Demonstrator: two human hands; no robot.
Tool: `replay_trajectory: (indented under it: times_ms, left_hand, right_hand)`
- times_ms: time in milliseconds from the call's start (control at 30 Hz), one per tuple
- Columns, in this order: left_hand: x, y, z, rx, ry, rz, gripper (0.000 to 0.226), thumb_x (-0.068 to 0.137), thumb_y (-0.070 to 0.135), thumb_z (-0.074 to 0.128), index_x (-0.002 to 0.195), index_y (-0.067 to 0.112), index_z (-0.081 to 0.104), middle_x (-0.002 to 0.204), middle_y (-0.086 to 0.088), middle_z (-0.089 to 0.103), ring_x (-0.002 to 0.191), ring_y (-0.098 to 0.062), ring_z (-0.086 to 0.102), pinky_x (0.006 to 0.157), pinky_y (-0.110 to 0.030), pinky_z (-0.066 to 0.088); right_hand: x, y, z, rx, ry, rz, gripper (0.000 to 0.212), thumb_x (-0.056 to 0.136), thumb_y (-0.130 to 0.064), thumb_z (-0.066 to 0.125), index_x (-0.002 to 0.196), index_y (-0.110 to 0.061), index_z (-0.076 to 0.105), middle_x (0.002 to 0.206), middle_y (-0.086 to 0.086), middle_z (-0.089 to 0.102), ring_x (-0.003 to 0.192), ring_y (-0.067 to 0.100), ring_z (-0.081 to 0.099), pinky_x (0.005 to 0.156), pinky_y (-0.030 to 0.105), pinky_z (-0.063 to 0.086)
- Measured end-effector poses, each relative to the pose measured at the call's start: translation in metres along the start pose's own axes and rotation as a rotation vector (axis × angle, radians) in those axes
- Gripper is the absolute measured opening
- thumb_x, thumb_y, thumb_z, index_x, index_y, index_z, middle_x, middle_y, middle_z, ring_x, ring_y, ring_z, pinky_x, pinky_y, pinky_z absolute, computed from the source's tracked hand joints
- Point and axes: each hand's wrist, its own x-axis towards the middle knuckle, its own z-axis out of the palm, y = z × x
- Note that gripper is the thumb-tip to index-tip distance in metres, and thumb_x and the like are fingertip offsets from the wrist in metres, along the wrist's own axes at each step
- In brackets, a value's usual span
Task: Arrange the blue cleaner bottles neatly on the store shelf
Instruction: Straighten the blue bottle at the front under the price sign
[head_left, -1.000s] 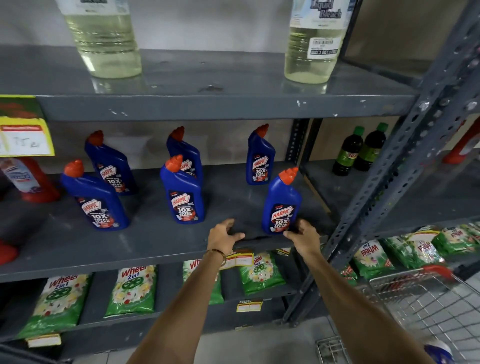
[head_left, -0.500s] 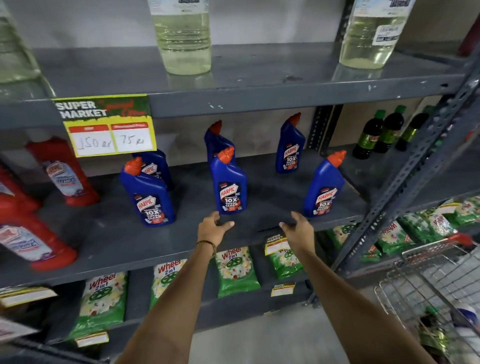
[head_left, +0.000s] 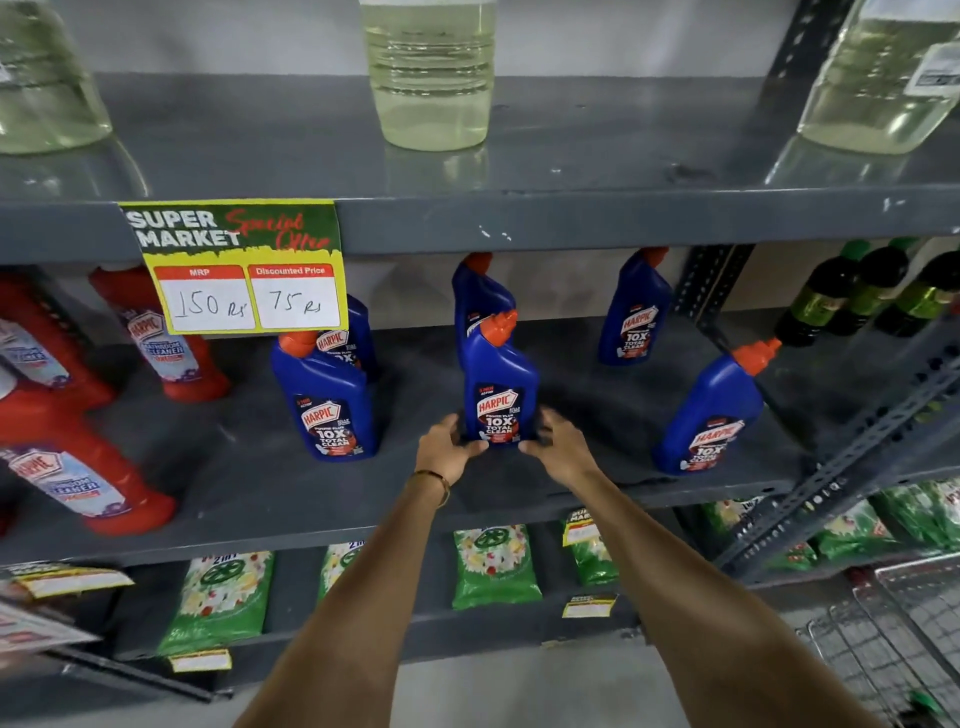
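Several blue cleaner bottles with orange caps stand on the grey middle shelf (head_left: 597, 483). The middle front bottle (head_left: 500, 387) is upright, and both hands clasp its base: my left hand (head_left: 445, 451) on its left side, my right hand (head_left: 557, 449) on its right. Another front bottle (head_left: 326, 400) stands to the left, and a tilted-looking one (head_left: 711, 413) stands at the right front. Behind are a back middle bottle (head_left: 475, 296), a back right bottle (head_left: 634, 312) and one (head_left: 358, 338) partly hidden by the price sign.
Red cleaner bottles (head_left: 78, 467) fill the shelf's left end. A price sign (head_left: 239, 265) hangs from the upper shelf, which carries clear bottles (head_left: 431, 73). Dark green-capped bottles (head_left: 831, 301) stand at the right. Green detergent packs (head_left: 496, 566) lie below. A wire cart (head_left: 898, 639) stands at the lower right.
Both hands left the right front bottle and the shelf edge, moved left and closed around the base of the middle front bottle. The view has shifted left and closer.
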Motion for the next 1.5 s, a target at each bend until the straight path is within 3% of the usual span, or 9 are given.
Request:
replay_trajectory:
  times_ms: [100, 400, 567, 767, 900, 1100, 1400, 1500]
  left_hand:
    - [0.007, -0.001, 0.002, -0.004, -0.026, 0.004, 0.04, 0.076, 0.006, 0.07, 0.113, 0.0, 0.056, 0.12, -0.019, 0.064, 0.111, -0.03, 0.06, 0.1, -0.044, 0.047]
    - [-0.001, -0.004, 0.002, 0.031, 0.011, 0.02, 0.038, 0.078, 0.01, 0.069, 0.112, 0.001, 0.056, 0.117, -0.018, 0.066, 0.106, -0.029, 0.062, 0.095, -0.038, 0.049]
    - [-0.018, -0.005, 0.001, 0.045, 0.002, 0.032, 0.041, 0.078, 0.01, 0.069, 0.115, 0.001, 0.055, 0.119, -0.017, 0.064, 0.11, -0.029, 0.06, 0.095, -0.035, 0.046]
    - [-0.037, -0.013, 0.002, 0.065, 0.012, 0.05, 0.043, 0.076, 0.016, 0.072, 0.115, 0.004, 0.057, 0.116, -0.016, 0.067, 0.108, -0.03, 0.061, 0.097, -0.041, 0.049]
    - [-0.047, -0.017, 0.003, 0.084, 0.014, 0.055, 0.043, 0.076, 0.018, 0.072, 0.114, 0.005, 0.058, 0.116, -0.016, 0.067, 0.108, -0.03, 0.061, 0.096, -0.043, 0.049]
    - [-0.056, -0.016, 0.005, 0.069, 0.007, 0.057, 0.043, 0.077, 0.016, 0.071, 0.116, 0.005, 0.057, 0.118, -0.015, 0.066, 0.109, -0.028, 0.061, 0.096, -0.038, 0.049]
    - [-0.058, -0.017, 0.005, 0.062, 0.011, 0.057, 0.042, 0.076, 0.017, 0.072, 0.114, 0.006, 0.057, 0.118, -0.016, 0.066, 0.108, -0.029, 0.061, 0.097, -0.043, 0.049]
    - [-0.058, -0.017, 0.006, 0.061, 0.017, 0.054, 0.042, 0.076, 0.018, 0.072, 0.113, 0.006, 0.057, 0.117, -0.015, 0.066, 0.108, -0.029, 0.061, 0.097, -0.043, 0.049]
  right_hand:
    - [0.006, -0.001, 0.0, 0.032, -0.053, -0.01, 0.054, 0.082, -0.002, 0.063, 0.132, -0.007, 0.042, 0.131, 0.014, 0.057, 0.12, 0.026, 0.054, 0.097, 0.033, 0.044]
    - [0.002, 0.002, -0.003, 0.001, -0.055, -0.032, 0.043, 0.086, -0.004, 0.057, 0.128, -0.005, 0.048, 0.125, 0.015, 0.06, 0.114, 0.026, 0.058, 0.091, 0.029, 0.045]
    - [-0.013, 0.006, -0.002, 0.015, -0.056, -0.022, 0.039, 0.086, -0.006, 0.059, 0.124, -0.005, 0.05, 0.123, 0.015, 0.062, 0.113, 0.027, 0.059, 0.093, 0.034, 0.048]
    - [-0.036, 0.011, -0.002, -0.032, -0.031, -0.042, 0.04, 0.085, -0.006, 0.06, 0.124, -0.003, 0.051, 0.122, 0.017, 0.063, 0.112, 0.027, 0.06, 0.094, 0.035, 0.048]
    - [-0.049, 0.013, -0.003, -0.065, -0.022, -0.056, 0.041, 0.085, -0.006, 0.059, 0.125, -0.001, 0.05, 0.122, 0.018, 0.063, 0.112, 0.028, 0.059, 0.088, 0.028, 0.045]
    - [-0.059, 0.015, -0.004, -0.045, -0.018, -0.044, 0.039, 0.086, -0.008, 0.059, 0.124, -0.002, 0.051, 0.122, 0.017, 0.063, 0.111, 0.028, 0.06, 0.094, 0.034, 0.046]
    - [-0.06, 0.013, -0.005, -0.049, -0.03, -0.046, 0.038, 0.086, -0.008, 0.059, 0.123, -0.003, 0.051, 0.123, 0.015, 0.063, 0.112, 0.026, 0.059, 0.089, 0.027, 0.044]
    - [-0.057, 0.013, -0.006, -0.057, -0.031, -0.041, 0.038, 0.086, -0.008, 0.06, 0.122, -0.004, 0.053, 0.122, 0.015, 0.064, 0.112, 0.026, 0.059, 0.093, 0.031, 0.045]
